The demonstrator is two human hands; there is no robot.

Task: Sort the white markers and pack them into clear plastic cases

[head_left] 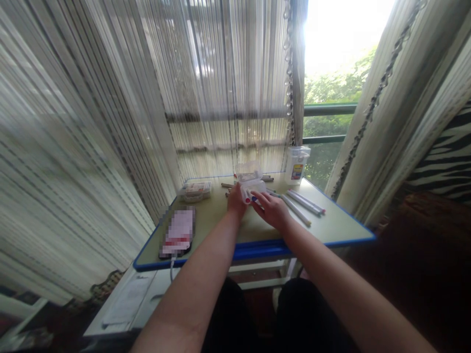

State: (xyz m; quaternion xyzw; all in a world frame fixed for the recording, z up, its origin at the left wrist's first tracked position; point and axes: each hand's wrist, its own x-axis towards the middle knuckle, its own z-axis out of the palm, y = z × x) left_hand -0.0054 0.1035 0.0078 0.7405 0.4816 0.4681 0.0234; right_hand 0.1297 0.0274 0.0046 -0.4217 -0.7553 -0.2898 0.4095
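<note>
A small clear plastic case [251,182] with its lid up stands on the desk [331,228]. My left hand [235,201] grips the case's left side. My right hand [271,208] rests at its front, fingertips on markers [247,196] with red and blue caps sticking out of the case. Whether the right hand grips a marker cannot be told. Several more markers [303,202] lie loose to the right.
A second clear case [195,191] sits at the left, a phone [178,231] on a cable near the front left corner. A clear lidded tub [296,164] stands at the back by the window. Curtains hang close behind. Brown pencils [226,186] lie behind the case.
</note>
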